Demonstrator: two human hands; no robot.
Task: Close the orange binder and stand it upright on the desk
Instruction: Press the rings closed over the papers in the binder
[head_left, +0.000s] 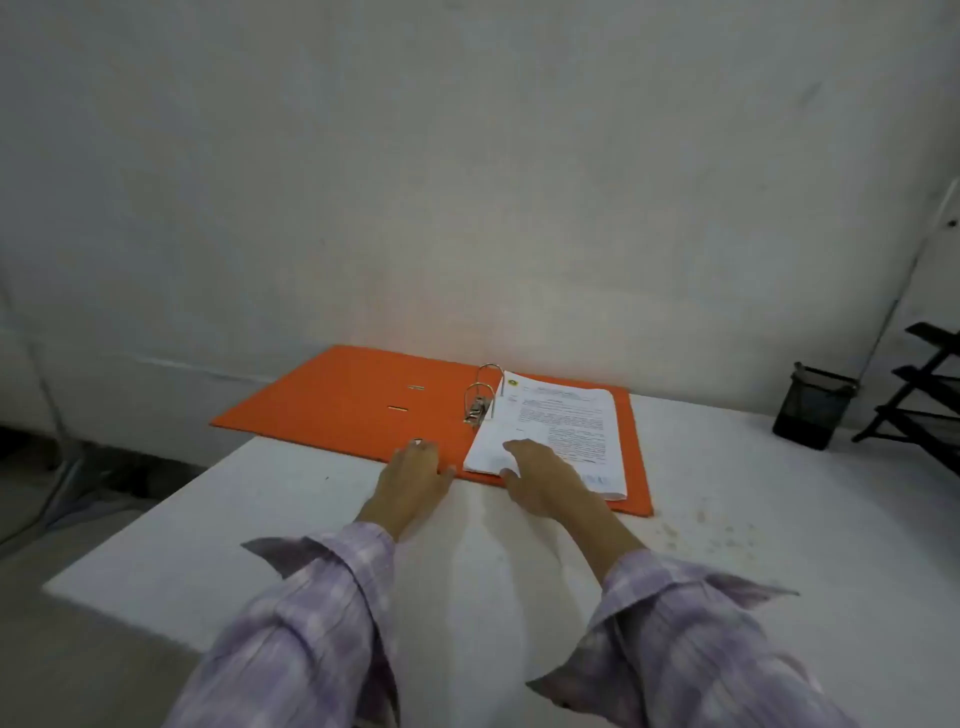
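The orange binder (353, 395) lies flat and wide open at the back of the white desk (467, 571), its left cover hanging past the desk's left edge. Its metal rings (480, 395) stand closed in the middle, and a stack of printed papers (566, 431) rests on the right half. My left hand (413, 475) lies palm down at the binder's near edge, fingers on the spine area. My right hand (540, 475) rests flat on the near left corner of the papers. Neither hand grips anything.
A black mesh pen holder (813, 405) stands at the back right of the desk, with a black tiered rack (924, 395) beside it at the frame edge. A grey wall rises just behind the binder. The floor drops away to the left of the desk.
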